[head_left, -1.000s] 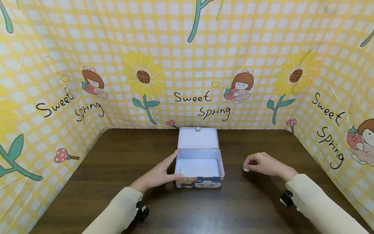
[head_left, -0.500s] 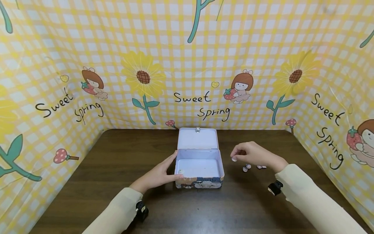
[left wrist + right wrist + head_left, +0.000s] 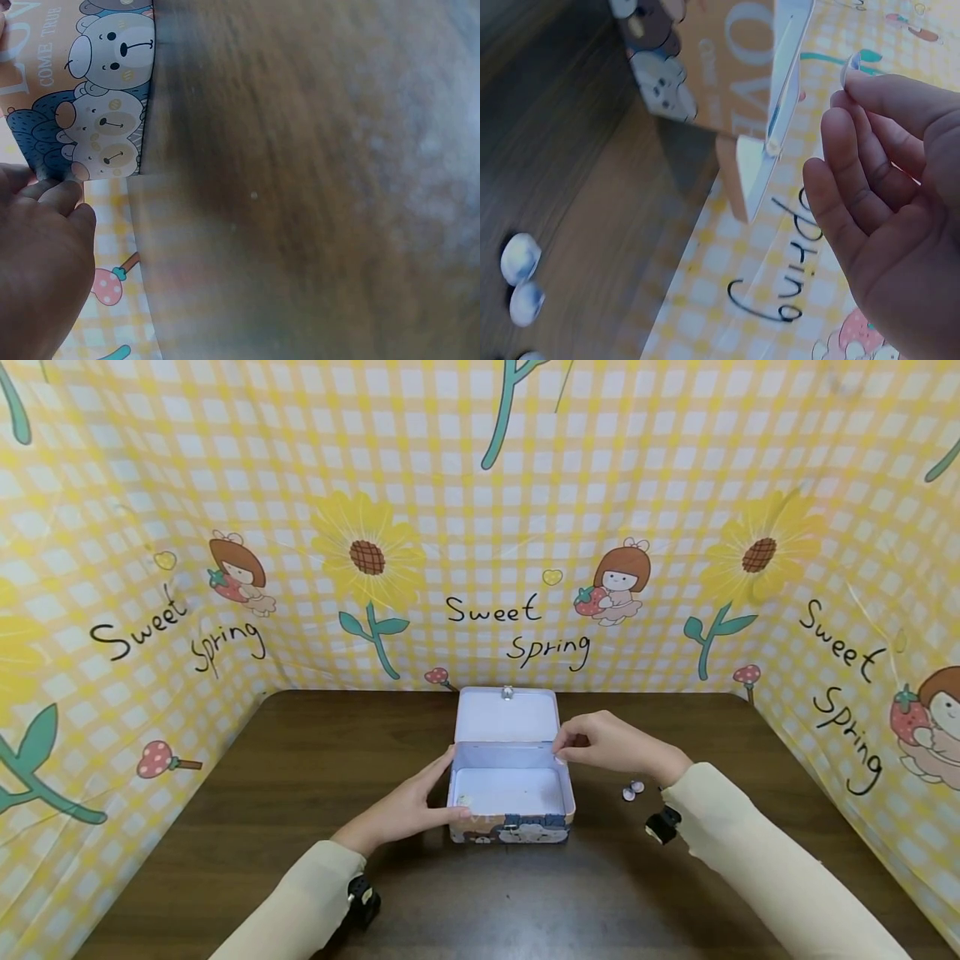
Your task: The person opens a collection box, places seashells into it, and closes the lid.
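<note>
A tin box (image 3: 512, 828) printed with cartoon bears stands on the table, its lid (image 3: 508, 717) tipped back and its white inside showing. My left hand (image 3: 401, 812) holds the box at its left side, thumb over the front rim and fingers along the wall. Above the box's right rim, my right hand (image 3: 618, 745) pinches a small white seashell (image 3: 850, 69) between thumb and fingertips. A small pale thing (image 3: 463, 800) lies in the box's front left corner, partly by my thumb. More shells (image 3: 520, 259) lie on the table right of the box.
The brown wooden table (image 3: 300, 752) carries the box and loose shells. A yellow checked cloth (image 3: 300, 460) with printed flowers hangs at the back and both sides. Black wrist straps (image 3: 663, 825) sit on the sleeves.
My right hand has lifted a shell off the table and carried it left to the box's right rim, uncovering shells on the table. My left hand has stayed on the box.
</note>
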`<state>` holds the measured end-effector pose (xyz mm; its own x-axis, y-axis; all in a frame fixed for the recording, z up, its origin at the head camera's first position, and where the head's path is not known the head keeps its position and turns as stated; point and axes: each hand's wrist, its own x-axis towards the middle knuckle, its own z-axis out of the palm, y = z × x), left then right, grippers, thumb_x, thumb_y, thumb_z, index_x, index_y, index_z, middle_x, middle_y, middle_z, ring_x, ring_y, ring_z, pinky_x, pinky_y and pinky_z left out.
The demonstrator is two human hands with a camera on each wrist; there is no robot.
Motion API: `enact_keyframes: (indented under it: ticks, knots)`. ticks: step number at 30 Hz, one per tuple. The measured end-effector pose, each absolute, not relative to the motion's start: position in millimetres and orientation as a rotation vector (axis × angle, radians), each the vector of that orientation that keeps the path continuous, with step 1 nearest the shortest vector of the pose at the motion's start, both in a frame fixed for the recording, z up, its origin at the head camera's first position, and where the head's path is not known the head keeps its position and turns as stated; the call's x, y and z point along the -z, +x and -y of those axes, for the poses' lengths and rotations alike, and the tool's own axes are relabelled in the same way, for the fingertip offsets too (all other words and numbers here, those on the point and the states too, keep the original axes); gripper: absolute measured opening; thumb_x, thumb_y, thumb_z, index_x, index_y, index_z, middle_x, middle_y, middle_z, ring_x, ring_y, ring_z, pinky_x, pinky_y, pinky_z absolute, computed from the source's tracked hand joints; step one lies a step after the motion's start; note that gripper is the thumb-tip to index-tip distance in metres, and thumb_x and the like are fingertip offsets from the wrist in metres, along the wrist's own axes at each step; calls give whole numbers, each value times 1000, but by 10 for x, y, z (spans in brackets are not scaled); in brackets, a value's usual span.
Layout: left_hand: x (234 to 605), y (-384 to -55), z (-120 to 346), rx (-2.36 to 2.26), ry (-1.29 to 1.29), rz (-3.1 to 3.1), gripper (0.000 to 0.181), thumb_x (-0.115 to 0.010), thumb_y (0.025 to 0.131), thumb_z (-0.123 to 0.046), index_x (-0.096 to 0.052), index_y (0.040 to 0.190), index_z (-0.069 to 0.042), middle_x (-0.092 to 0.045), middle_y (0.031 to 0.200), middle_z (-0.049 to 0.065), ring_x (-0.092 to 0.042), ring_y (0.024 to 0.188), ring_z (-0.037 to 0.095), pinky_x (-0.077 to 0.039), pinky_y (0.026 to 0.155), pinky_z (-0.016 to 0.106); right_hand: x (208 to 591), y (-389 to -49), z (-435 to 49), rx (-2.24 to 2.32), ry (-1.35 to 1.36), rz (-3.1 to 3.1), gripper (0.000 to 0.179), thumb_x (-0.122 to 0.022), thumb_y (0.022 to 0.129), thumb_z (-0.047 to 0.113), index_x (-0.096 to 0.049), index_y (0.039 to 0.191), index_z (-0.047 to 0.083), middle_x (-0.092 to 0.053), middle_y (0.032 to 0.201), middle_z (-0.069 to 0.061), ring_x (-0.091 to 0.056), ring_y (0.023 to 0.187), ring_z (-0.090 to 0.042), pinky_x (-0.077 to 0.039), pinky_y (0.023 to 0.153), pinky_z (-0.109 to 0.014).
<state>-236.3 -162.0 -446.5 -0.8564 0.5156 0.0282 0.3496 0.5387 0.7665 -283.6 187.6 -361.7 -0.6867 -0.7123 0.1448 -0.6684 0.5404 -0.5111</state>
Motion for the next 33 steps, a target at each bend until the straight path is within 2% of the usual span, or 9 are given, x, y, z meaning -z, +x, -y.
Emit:
enact_keyframes:
  ticks: [8,16,27,33]
  knots:
    - [4467,-2364,1618,-1213,742,-2575,105,-73,88,-54,-5,163,-26,-4,167,-3,-11,150,21,-23,115,56,3613,-2904,-1576,857,-1248,-2608,7,-70,96,13,-76,96,9,-69,87,9,-58,75,-8,-53,70,-27]
    - [4468,-2368,1619,-1244,739,-2588,101,-76,89,-45,-9,163,-25,-7,166,-2,-13,150,27,-24,114,58,3563,-2937,-1310,795,-1285,-2557,8,-67,97,10,-75,97,7,-70,88,5,-60,75,-7,-53,71,-26]
    - [4457,-2358,1619,-1225,701,-2578,104,-74,89,-51,-7,163,-23,-6,167,-1,-12,150,26,-24,114,58,3523,-3010,-1028,648,-1313,-2525,6,-69,96,11,-75,93,11,-70,88,8,-62,79,-3,-51,76,-24]
    - [4454,-2355,1622,-1235,695,-2557,104,-74,89,-51,-5,163,-23,-5,167,-1,-12,151,25,-23,114,58,3564,-3068,-897,575,-1287,-2514,6,-72,95,13,-75,90,14,-68,84,10,-60,76,-4,-50,74,-24]
